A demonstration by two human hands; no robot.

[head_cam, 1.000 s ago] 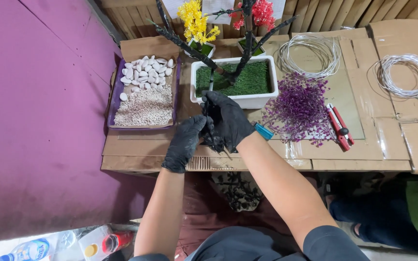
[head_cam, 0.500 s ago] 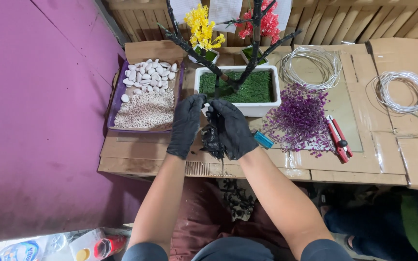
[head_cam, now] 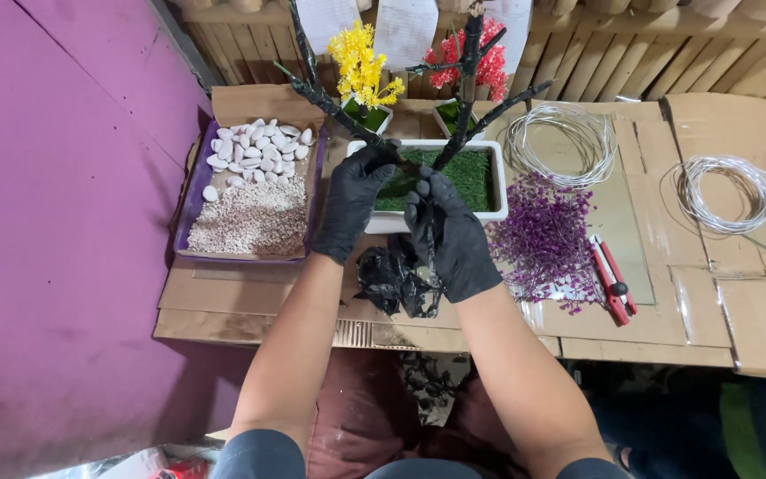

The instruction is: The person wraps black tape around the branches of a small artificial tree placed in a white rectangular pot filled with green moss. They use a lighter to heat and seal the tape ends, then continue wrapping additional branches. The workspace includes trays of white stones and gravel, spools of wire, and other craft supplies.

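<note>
Hands in black gloves meet at the near rim of a white rectangular planter (head_cam: 489, 213) filled with green moss, which sits on the cardboard-covered worktop (head_cam: 667, 328). The left hand (head_cam: 354, 200) has its fingers curled shut around the base of a black branching trunk (head_cam: 330, 105) that rises out of the planter toward the back wall. The right hand (head_cam: 452, 239) is closed on a strip of crumpled black wrapping (head_cam: 396, 282), whose loose bulk hangs beneath both wrists and rests on the cardboard; how tightly those fingers pinch it cannot be told. Left of the planter lies a purple tray (head_cam: 190, 204) holding white pebbles at the far end and pale gravel at the near end. Just right of the planter sits a heap of purple flower sprigs (head_cam: 544, 238), with red-handled cutters (head_cam: 612, 282) beside it. Two coils of silver wire (head_cam: 727, 191) lie farther right, well apart. Yellow blossoms (head_cam: 361, 66) and red blossoms (head_cam: 492, 62) stand in small pots behind the planter
</note>
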